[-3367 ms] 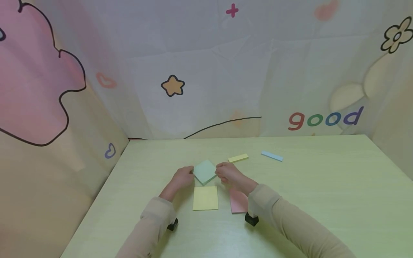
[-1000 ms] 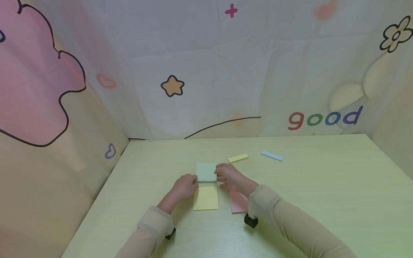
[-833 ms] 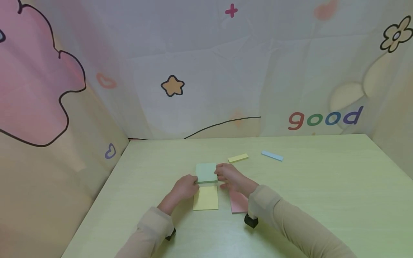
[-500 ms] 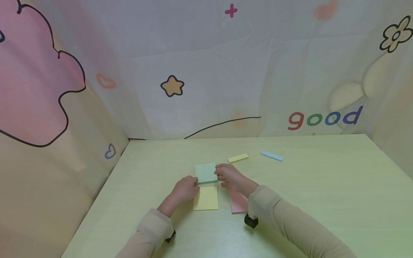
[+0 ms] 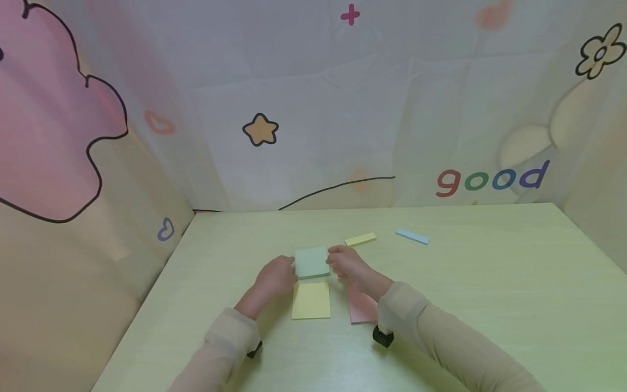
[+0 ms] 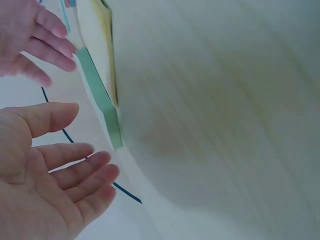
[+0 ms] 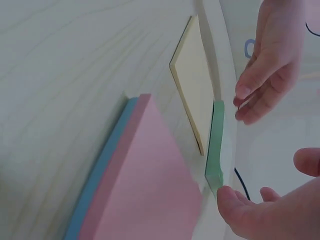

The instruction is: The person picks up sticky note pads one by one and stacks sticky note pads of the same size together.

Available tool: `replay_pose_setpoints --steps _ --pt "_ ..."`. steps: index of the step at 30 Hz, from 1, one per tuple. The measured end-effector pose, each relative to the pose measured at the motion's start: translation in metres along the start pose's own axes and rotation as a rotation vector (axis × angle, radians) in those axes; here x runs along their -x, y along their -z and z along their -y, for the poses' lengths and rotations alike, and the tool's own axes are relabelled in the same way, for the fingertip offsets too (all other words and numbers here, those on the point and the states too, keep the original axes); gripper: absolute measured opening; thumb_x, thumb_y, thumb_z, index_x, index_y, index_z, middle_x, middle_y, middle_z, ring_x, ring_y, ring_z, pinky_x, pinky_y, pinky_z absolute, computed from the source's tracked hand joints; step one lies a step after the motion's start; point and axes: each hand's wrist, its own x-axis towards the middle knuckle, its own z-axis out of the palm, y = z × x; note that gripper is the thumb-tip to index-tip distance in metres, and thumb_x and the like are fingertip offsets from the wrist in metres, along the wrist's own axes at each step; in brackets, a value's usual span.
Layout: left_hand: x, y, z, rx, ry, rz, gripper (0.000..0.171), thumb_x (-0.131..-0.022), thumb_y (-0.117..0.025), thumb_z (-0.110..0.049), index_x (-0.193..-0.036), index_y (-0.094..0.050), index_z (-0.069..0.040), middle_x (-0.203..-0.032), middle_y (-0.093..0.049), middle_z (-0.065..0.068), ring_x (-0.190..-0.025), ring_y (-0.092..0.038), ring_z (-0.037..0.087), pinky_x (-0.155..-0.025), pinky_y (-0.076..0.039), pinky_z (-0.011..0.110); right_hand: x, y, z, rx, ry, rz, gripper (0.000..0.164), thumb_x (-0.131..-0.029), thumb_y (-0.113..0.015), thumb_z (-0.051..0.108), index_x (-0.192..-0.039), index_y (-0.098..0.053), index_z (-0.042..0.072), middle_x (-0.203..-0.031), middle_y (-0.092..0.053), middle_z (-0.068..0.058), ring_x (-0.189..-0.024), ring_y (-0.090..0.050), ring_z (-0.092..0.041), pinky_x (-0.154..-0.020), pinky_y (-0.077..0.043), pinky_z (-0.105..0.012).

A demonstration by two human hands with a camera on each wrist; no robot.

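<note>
A thick square pad of green sticky notes (image 5: 312,262) lies flat between the two hands in the head view. My left hand (image 5: 277,275) is at its left side; in the left wrist view its fingers (image 6: 87,175) are loosely bent, apart from the pad. My right hand (image 5: 349,265) is at the pad's right side, fingers relaxed, one fingertip right at the corner of the green pad in the right wrist view. In front lies a thinner yellow sticky-note pad (image 5: 311,301). A pink pad (image 7: 145,185), partly hidden under the right forearm in the head view, sits on a blue pad (image 7: 105,155).
Behind the right hand lie a narrow yellow strip pad (image 5: 360,239) and a narrow blue strip pad (image 5: 412,236). A printed cloth (image 5: 313,136) stands behind and beside the pale wooden table (image 5: 490,299).
The green pad has turned from a diamond position to nearly square with the yellow pad. My left hand has let go of its front left corner and moved slightly back and left.
</note>
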Motion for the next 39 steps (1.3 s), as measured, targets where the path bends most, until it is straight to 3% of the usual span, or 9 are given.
replay_pose_setpoints --steps 2,5,11,21,27,29,32,39 --pt "-0.004 0.001 0.003 0.008 -0.002 -0.018 0.051 -0.081 -0.059 -0.014 -0.126 -0.043 0.004 -0.128 -0.046 0.02 -0.117 -0.045 0.032 -0.095 -0.038 0.042 0.004 -0.001 0.001 0.043 0.034 -0.006 0.046 -0.084 -0.048 0.014 -0.128 -0.04 0.001 -0.122 -0.049 -0.017 -0.115 -0.044 -0.034 -0.092 -0.039 -0.044" --pt "-0.01 0.004 0.004 0.026 -0.004 -0.017 0.058 -0.079 -0.062 -0.013 -0.129 -0.039 0.005 -0.134 -0.04 0.019 -0.123 -0.038 0.033 -0.101 -0.032 0.041 0.008 -0.002 0.001 0.055 0.065 0.009 0.048 -0.082 -0.048 0.014 -0.128 -0.04 0.001 -0.127 -0.045 -0.02 -0.116 -0.043 -0.036 -0.095 -0.036 -0.048" --pt "-0.022 0.005 0.003 0.003 -0.028 0.033 0.068 -0.074 -0.068 -0.013 -0.131 -0.035 0.006 -0.139 -0.032 0.02 -0.127 -0.033 0.033 -0.103 -0.029 0.04 0.014 -0.003 0.001 0.05 0.082 0.025 0.046 -0.081 -0.047 0.012 -0.125 -0.041 -0.001 -0.125 -0.046 -0.021 -0.113 -0.044 -0.037 -0.094 -0.036 -0.05" --pt "-0.036 -0.001 0.006 0.029 -0.043 0.117 0.073 -0.07 -0.07 -0.01 -0.132 -0.034 0.004 -0.142 -0.027 0.02 -0.129 -0.028 0.033 -0.105 -0.026 0.041 0.022 -0.005 -0.002 0.141 0.062 0.09 0.04 -0.08 -0.048 0.009 -0.119 -0.047 -0.001 -0.11 -0.052 -0.015 -0.094 -0.05 -0.024 -0.086 -0.042 -0.042" --pt "-0.04 -0.002 0.01 0.018 -0.057 0.173 0.063 -0.069 -0.068 -0.009 -0.124 -0.04 0.005 -0.141 -0.027 0.021 -0.127 -0.032 0.034 -0.104 -0.028 0.041 0.028 -0.008 -0.004 0.165 0.074 0.141 0.039 -0.08 -0.048 0.009 -0.117 -0.048 0.0 -0.094 -0.053 -0.007 -0.087 -0.047 -0.018 -0.088 -0.041 -0.042" --pt "-0.041 -0.002 0.011 0.024 -0.054 0.18 0.061 -0.068 -0.068 -0.009 -0.122 -0.042 0.005 -0.14 -0.028 0.021 -0.126 -0.033 0.034 -0.104 -0.028 0.041 0.029 -0.008 -0.005 0.176 0.077 0.157 0.037 -0.081 -0.048 0.01 -0.117 -0.049 0.0 -0.094 -0.053 -0.006 -0.087 -0.047 -0.018 -0.087 -0.041 -0.042" --pt "-0.043 -0.002 0.012 0.031 -0.057 0.184 0.049 -0.067 -0.069 -0.009 -0.109 -0.048 0.001 -0.13 -0.041 0.017 -0.113 -0.045 0.029 -0.098 -0.035 0.039 0.029 -0.008 -0.007 0.189 0.076 0.173 0.034 -0.082 -0.049 0.011 -0.115 -0.05 0.0 -0.098 -0.054 -0.008 -0.089 -0.049 -0.02 -0.085 -0.042 -0.04" --pt "-0.043 -0.002 0.013 0.015 -0.07 0.18 0.038 -0.067 -0.07 -0.01 -0.098 -0.048 -0.003 -0.117 -0.049 0.012 -0.098 -0.049 0.025 -0.089 -0.04 0.035 0.029 -0.008 -0.01 0.201 0.089 0.196 0.034 -0.082 -0.049 0.011 -0.114 -0.05 -0.002 -0.109 -0.054 -0.013 -0.092 -0.05 -0.02 -0.087 -0.041 -0.041"
